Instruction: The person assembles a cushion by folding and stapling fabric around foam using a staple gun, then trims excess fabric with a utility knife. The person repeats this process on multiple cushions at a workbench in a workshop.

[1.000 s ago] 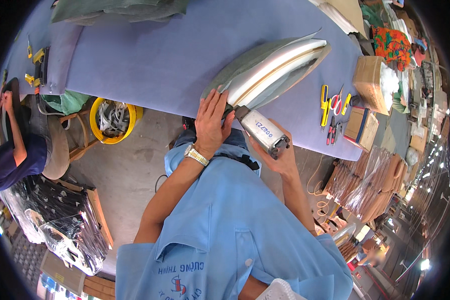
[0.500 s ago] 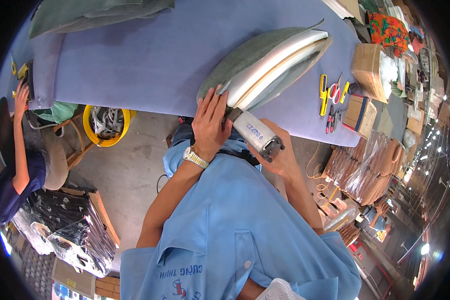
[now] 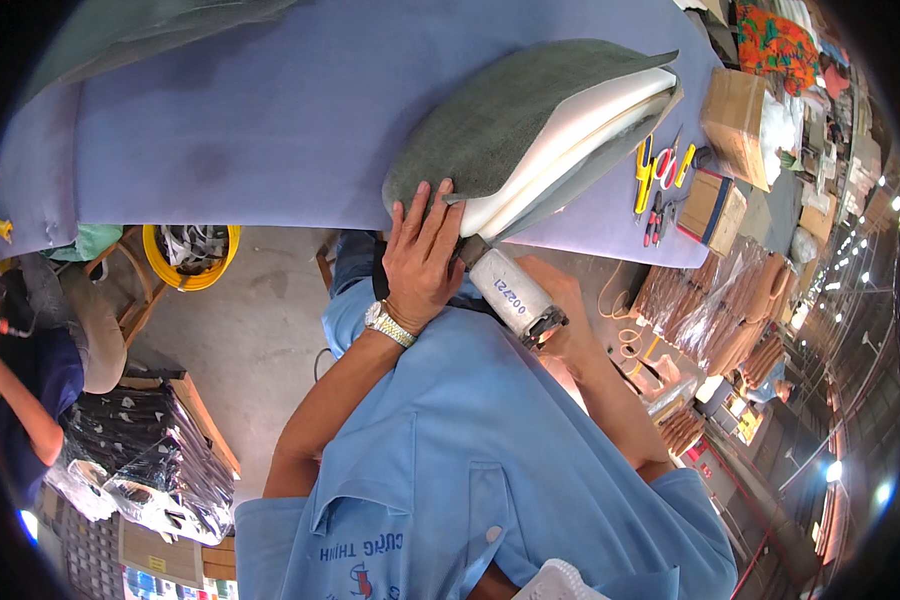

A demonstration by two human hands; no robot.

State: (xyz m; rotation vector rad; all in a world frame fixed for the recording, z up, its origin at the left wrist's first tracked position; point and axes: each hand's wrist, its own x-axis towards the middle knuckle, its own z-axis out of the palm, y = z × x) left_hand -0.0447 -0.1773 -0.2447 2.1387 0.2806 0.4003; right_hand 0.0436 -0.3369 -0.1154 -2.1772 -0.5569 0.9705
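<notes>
Gripping silver tool (image 3: 511, 292) beside grey cushion (image 3: 510, 125)

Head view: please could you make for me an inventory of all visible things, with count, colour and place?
Padded panel: one, grey-green and white, table's near edge
Silver tool: one, in right hand
Table: one, purple-blue, ahead
Fabric: count unclear, grey-green, upper left
Yellow tools: at least two, table's right
Scissors: one, red-and-white, between them
Pliers: at least one, red-handled, below scissors
Boxes: two, brown, table's right end
Bucket: one, yellow, left
Wrapped stacks: two, brown right, black lower left
Patterned cloth: one, orange, upper right
Co-worker: one, dark-blue top, left edge
Background clutter: uncountable, mixed, far right
Watch: one, silver-gold, left wrist
Shirt: one, light blue, on wearer
Left hand: one, bare, on panel
Right hand: one, bare, around tool
</notes>
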